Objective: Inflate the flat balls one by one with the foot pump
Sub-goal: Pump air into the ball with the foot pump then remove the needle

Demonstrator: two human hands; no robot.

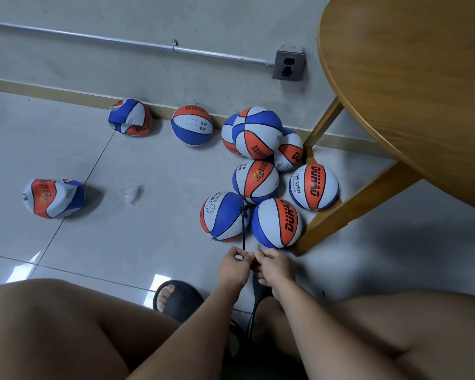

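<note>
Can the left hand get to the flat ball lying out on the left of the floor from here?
Probably, with a lean: the floor between the left hand and the flat ball is open, but that hand pinches the hose now.

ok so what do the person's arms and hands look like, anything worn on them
Both forearms are bare, with no sleeves in view. The left hand and right hand are bare too: no gloves, and no watch, bracelet or rings visible.

Plain indoor room, pale tiled floor (115, 242), grey wall (176, 15) with exposed conduit (93, 37) and socket (288, 65), round wooden table (412, 91), scattered basketballs (258, 133).
</note>
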